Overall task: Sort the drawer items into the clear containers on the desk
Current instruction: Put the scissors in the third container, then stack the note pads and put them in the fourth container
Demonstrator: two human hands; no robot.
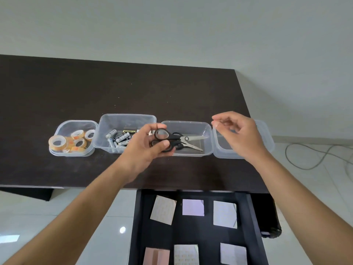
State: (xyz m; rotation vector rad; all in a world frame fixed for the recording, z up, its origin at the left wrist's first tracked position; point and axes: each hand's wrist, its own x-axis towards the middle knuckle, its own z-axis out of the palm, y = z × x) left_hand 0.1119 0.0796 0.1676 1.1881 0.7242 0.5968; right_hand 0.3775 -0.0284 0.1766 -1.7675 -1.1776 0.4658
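Observation:
Four clear containers stand in a row on the dark desk (114,88). My left hand (141,152) grips the black handles of a pair of scissors (189,138), whose steel blades reach into the third container (191,122). More black handles and a second blade lie in that container under them. My right hand (244,136) hovers over the fourth container (268,139) with its fingers loosely curled and nothing visible in them. The open drawer (191,234) below the desk edge holds several square note pads (163,210).
The leftmost container (76,122) holds several tape rolls. Beside it, a container (128,115) holds several batteries. The desk's right edge falls off to a tiled floor with cables (309,161). A pale wall stands behind the desk.

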